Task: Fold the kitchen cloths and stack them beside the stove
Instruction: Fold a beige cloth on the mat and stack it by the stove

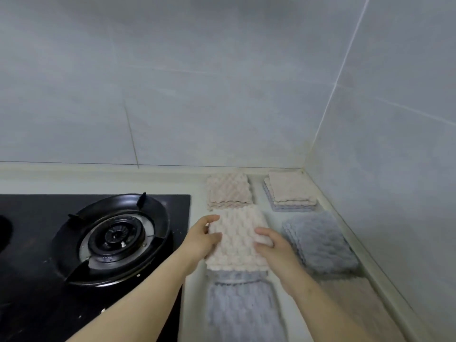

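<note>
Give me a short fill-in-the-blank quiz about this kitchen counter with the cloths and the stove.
The left hand and right hand grip one pale ____. The stove lies on their ____ side. The counter also holds ____ folded stacks. Missing words: cloth, left, three.

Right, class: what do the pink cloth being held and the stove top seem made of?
Pink cloth: soft plush fabric, perhaps microfibre, matte; bumpy tufted pile. Stove top: smooth black sheet, possibly glass, slightly glossy; flat with faint sheen.
</note>
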### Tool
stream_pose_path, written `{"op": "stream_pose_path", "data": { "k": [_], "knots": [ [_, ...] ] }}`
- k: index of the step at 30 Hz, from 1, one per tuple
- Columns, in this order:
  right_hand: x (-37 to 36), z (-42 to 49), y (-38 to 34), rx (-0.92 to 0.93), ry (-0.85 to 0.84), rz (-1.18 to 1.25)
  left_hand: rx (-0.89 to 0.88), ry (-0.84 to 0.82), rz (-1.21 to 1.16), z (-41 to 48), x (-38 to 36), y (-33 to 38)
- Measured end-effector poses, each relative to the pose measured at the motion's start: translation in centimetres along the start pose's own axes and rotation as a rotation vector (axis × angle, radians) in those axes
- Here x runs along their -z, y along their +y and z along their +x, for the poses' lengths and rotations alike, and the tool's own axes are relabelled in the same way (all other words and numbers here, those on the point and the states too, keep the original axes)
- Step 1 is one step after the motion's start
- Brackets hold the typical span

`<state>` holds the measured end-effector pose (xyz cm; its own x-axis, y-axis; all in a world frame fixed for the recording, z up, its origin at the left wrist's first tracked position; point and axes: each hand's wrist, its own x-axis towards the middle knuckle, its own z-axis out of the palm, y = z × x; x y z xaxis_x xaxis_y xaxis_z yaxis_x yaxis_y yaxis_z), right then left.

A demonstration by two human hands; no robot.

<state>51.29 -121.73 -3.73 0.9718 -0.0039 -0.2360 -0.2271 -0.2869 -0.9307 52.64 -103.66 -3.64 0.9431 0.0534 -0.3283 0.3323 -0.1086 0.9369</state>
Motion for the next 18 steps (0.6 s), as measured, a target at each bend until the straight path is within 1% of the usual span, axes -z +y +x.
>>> {"op": "stream_pose_path", "data": {
  "k": [6,10,14,18],
  "knots": [
    [1.0,2.6,1.7,0.011,-0.137,-0.003,0.014,0.088,0.015,1.5,-1.5,-1.4],
    [0.8,3.2,3.5,-0.034,-0.171,-0.006,0.023,0.106,0.001,2.0,-1.9,-2.9],
    [0.4,3.7,4.6,-0.033,-0.183,0.022,0.043,0.153,-0.006,2.1,-2.0,-4.4],
    [0.1,4.4,4.9,-0.007,-0.178,-0.028,0.043,0.239,0.103,2.4,-1.9,-4.3]
  ]
}}
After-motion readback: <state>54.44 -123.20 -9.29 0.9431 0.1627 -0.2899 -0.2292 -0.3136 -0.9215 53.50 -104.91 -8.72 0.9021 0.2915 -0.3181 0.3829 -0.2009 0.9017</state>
